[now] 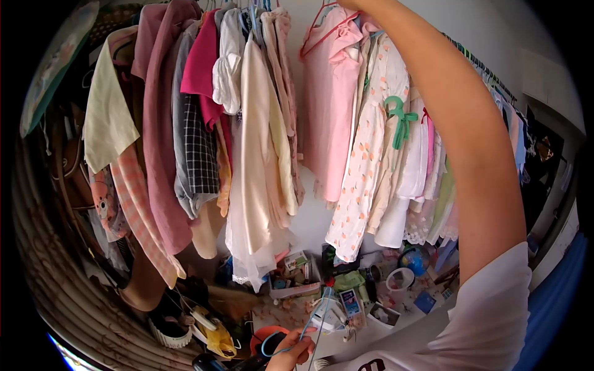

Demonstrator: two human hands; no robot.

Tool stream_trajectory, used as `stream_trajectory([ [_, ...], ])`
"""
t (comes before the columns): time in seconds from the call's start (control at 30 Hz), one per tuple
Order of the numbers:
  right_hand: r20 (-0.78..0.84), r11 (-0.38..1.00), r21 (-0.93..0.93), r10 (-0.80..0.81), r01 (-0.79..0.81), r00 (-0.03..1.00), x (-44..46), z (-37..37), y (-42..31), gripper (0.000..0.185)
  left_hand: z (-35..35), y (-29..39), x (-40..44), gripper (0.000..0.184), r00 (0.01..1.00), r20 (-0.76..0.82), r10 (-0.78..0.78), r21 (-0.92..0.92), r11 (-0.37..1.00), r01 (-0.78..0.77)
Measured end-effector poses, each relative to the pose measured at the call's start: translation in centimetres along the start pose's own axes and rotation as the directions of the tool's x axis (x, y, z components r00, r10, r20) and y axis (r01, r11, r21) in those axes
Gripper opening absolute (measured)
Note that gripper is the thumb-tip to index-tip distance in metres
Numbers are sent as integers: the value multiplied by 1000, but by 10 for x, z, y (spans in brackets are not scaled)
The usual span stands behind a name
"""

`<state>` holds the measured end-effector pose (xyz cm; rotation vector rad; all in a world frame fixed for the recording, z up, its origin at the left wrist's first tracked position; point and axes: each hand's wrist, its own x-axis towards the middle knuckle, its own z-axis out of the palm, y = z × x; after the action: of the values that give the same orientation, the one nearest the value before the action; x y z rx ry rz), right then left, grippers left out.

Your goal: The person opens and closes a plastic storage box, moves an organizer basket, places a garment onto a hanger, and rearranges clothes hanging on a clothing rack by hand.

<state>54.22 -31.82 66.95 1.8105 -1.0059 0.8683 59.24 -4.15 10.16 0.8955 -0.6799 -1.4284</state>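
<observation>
My left hand (292, 351) is low in the middle, its fingers closed round a thin blue hanger (317, 318). A grey wire-like bar runs beside the blue one. My right arm reaches up across the right side, so that my right hand (354, 3) is cut off by the top edge and its fingers are hidden. Right beside that hand is a red hanger (315, 40) with a pink garment (331, 105) on it. Close by hangs a white dress with an orange print (365, 154), and a green bow (401, 120) shows next to it.
Many garments hang along the rail, among them a magenta top (201, 77) and a cream satin piece (253, 136). Below are a box of small items (296, 287), a clear round tub (400, 279) and a small globe (416, 260). A brown patterned curtain (80, 297) borders the left.
</observation>
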Motion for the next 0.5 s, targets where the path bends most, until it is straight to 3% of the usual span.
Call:
stream_trajectory([
  [0.13,-22,996,83,19,-17,1000,3,12,-6,24,-11,-16,7,37,999,8,46,31,998,-47],
  [0.2,-115,988,150,-3,21,993,14,20,-6,23,-14,-28,11,44,937,-100,336,424,866,-266],
  [0.23,-115,989,150,-5,22,993,17,22,-7,23,-29,-38,15,45,936,-103,336,557,799,-225],
  [0.27,-161,966,257,62,-19,985,19,23,-7,23,-47,-57,21,45,936,-103,336,557,799,-225],
  [0.33,-197,930,364,136,-57,971,19,26,-2,23,-75,-86,31,50,774,142,617,910,227,-348],
  [0.37,-186,919,388,150,-68,971,17,29,3,23,-73,-78,28,50,776,142,615,911,226,-346],
  [0.43,-174,907,415,164,-79,971,13,31,5,22,-54,-40,20,55,833,175,525,980,-171,-98],
  [0.47,-198,884,449,238,-128,951,6,26,4,22,-40,-19,21,55,835,176,522,980,-175,-97],
  [0.5,-216,857,484,313,-177,925,-2,22,3,22,-25,3,23,24,730,256,634,965,-125,-230],
])
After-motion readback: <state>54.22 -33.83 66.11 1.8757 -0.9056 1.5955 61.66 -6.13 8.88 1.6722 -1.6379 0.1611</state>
